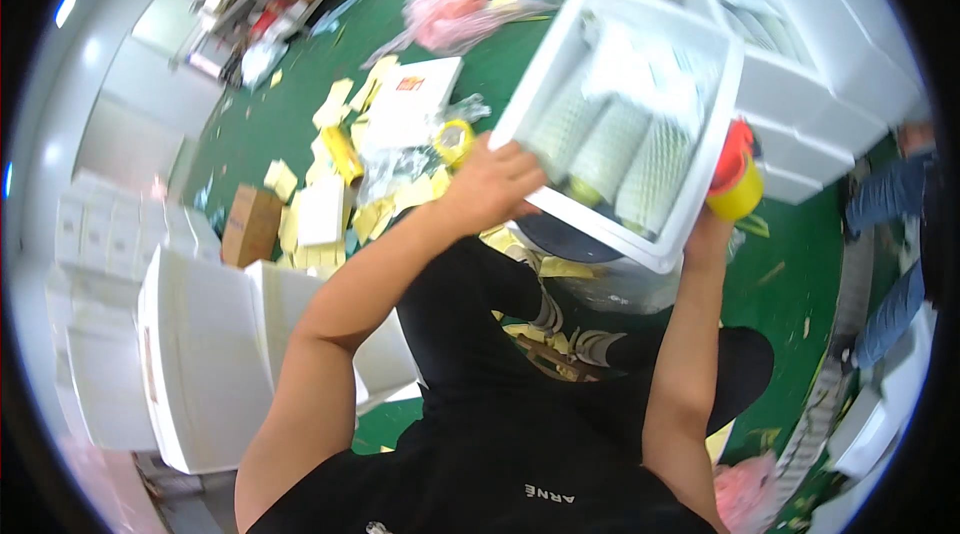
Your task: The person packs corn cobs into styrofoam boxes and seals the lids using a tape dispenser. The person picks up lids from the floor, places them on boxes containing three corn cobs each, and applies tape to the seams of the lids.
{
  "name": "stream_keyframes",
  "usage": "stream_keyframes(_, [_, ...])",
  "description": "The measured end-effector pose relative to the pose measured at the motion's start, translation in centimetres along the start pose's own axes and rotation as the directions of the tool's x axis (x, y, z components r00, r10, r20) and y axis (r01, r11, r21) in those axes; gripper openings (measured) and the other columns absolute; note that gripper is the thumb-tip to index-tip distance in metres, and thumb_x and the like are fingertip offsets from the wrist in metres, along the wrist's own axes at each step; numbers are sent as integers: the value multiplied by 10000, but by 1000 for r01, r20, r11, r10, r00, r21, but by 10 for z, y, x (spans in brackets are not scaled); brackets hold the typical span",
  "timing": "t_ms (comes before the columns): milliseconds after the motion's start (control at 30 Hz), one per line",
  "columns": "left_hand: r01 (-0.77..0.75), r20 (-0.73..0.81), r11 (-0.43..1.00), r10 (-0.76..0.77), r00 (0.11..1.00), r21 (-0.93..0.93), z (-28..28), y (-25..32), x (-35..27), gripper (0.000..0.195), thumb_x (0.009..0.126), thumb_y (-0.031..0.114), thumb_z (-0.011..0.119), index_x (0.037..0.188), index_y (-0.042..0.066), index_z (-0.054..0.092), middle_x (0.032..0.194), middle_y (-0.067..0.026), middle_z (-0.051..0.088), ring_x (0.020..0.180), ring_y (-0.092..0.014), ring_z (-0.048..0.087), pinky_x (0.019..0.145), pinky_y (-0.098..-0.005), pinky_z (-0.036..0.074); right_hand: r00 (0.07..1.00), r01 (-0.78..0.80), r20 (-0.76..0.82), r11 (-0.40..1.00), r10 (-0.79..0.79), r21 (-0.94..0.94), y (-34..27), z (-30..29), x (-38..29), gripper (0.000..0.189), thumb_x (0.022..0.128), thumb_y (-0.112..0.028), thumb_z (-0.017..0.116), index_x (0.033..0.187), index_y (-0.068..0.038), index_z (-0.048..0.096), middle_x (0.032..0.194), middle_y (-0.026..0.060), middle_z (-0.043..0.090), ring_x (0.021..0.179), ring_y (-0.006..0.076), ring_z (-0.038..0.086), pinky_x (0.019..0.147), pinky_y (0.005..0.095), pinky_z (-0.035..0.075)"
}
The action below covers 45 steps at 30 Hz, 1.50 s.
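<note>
A white foam box [626,121], open at the top, is held tilted above my knees. Inside lie several pale green, elongated vegetables in white foam netting [611,151], partly covered by a clear plastic film or bag [637,68]. My left hand [499,185] grips the box's left rim near the lower corner. My right hand [709,226] is at the box's right side, mostly hidden by the box and by a red and yellow tape dispenser [735,177] there; its fingers do not show. A black round surface [570,237] shows below the box.
Foam boxes stand stacked at the left [206,361] and upper right [787,98]. A foam lid [416,98], a roll of yellow tape [454,142], a brown carton [251,226], yellow papers and a pink plastic bag [450,12] lie on the green floor. Another person's jeans [892,196] show at right.
</note>
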<state>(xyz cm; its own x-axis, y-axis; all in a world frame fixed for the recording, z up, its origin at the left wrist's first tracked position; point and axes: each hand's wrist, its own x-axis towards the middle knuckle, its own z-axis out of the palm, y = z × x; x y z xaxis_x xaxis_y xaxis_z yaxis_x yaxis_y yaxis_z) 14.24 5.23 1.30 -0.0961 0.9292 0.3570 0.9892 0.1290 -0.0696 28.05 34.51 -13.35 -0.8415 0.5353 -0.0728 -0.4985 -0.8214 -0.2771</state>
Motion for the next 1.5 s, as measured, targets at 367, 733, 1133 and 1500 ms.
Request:
stream_keyframes(367, [243, 253, 930, -173, 952, -277, 26, -9, -65, 615, 680, 408, 801, 1184, 136, 576, 1161, -60, 562, 1120, -205, 517, 932, -518, 417, 956, -61, -289, 924, -55, -378, 37, -59, -3, 518, 964, -360, 538, 1393, -84, 446, 1393, 100, 496, 1254, 253, 489, 1098, 395, 359])
stream_keyframes(733, [895, 35, 446, -895, 445, 26, 256, -448, -172, 346, 799, 162, 660, 1142, 124, 678, 1245, -169, 596, 1193, -357, 528, 999, -501, 439, 950, -91, -258, 631, -177, -770, -3, 13, 0, 619, 933, -366, 533, 1435, -37, 382, 1494, 113, 400, 1412, 221, 309, 1140, 423, 238])
stream_keyframes(1133, [890, 16, 240, -967, 254, 389, 279, -394, -245, 216, 818, 129, 623, 999, 160, 737, 1494, -202, 344, 1358, -465, 315, 961, -672, 385, 872, -348, -474, 520, -126, -780, 69, -73, 81, 610, 938, -384, 534, 1448, -92, 370, 1475, 136, 412, 1381, 283, 340, 1151, 464, 230])
stream_keyframes(1500, [506, -452, 836, -542, 708, -211, 25, -163, -88, 622, 710, -121, 510, 1314, 28, 535, 1283, -183, 547, 1254, -392, 475, 1071, -465, 367, 972, 11, -141, 636, -187, -772, 40, -22, 14, 605, 943, -401, 536, 1460, -142, 358, 1457, 157, 423, 1353, 339, 369, 1162, 501, 222])
